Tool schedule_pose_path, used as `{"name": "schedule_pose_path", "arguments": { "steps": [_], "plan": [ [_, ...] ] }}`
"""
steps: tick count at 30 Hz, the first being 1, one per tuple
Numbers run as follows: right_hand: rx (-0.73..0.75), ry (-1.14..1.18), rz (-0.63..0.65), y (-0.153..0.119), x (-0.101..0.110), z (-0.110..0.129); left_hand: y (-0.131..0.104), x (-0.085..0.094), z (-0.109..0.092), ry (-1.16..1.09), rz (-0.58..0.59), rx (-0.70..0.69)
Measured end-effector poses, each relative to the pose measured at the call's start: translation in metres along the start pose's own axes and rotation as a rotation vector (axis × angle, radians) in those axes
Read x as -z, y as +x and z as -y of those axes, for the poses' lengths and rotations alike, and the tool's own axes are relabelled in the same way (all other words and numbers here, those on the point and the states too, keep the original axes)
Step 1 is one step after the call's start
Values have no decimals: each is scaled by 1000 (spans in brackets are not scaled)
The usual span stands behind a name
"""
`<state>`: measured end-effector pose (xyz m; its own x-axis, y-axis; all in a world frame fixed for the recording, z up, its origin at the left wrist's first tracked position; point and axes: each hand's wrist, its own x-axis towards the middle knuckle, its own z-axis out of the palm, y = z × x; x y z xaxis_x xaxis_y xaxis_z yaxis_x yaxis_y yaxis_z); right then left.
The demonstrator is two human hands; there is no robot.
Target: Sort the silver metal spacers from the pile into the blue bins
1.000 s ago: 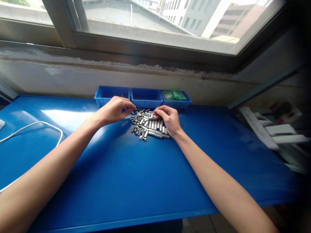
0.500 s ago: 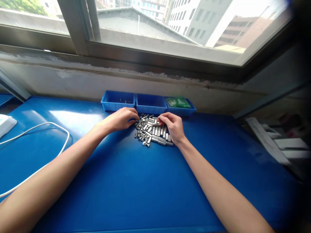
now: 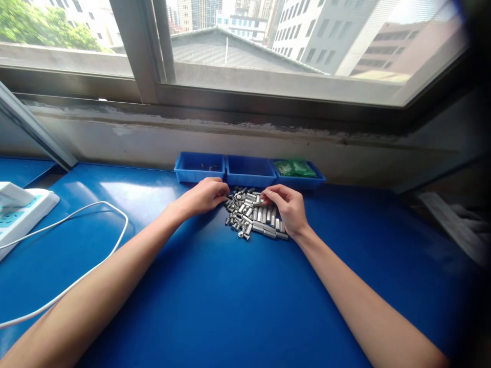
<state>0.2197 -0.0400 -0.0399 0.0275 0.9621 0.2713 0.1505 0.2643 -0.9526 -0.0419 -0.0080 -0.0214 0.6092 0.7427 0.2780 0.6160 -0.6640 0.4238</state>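
Observation:
Several short screws (image 3: pixel 235 219) lie loose in a heap on the blue table, with silver metal pieces (image 3: pixel 264 214) beside them on the right, partly lined up in rows. At the upper left edge of the heap is my left hand (image 3: pixel 210 195), its thumb and fingers pressed together; whatever they hold is hidden. My right hand (image 3: pixel 288 205) is over the right side of the pile, with thumb and index finger pinched at one silver metal piece. Its palm hides part of the pile's right edge.
Behind the pile stand a left blue bin (image 3: pixel 199 176) with a few small parts, a middle blue bin (image 3: pixel 251 180), and a right one holding green bags (image 3: pixel 295 167). A white cable (image 3: pixel 125 232) and power strip (image 3: pixel 23 214) lie left.
The whole view has shifted, so the scene sits further right and slightly lower. The fingers of my left hand have closed together at the screws; my right hand keeps its pinch.

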Motion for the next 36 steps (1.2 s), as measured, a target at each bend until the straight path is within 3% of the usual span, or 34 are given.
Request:
{"name": "schedule_pose_path", "arguments": {
  "steps": [4,11,18,28,31,36],
  "plan": [
    [104,-104,24,-5,1,4,0,-1,1,-5,-2,-12],
    [277,-333,176,-12,0,15,2,1,-3,-35,-55,-4],
    [334,-373,-74,-14,-1,14,4,7,-18,-304,-220,74],
    [477,-627,146,-18,-3,20,7,9,-14,-507,-581,299],
    [470,-617,124,-18,-3,19,7,10,-11,-523,-639,330],
    [423,-513,16,-17,-3,21,5,7,-14,-503,-625,267]
  ]
}}
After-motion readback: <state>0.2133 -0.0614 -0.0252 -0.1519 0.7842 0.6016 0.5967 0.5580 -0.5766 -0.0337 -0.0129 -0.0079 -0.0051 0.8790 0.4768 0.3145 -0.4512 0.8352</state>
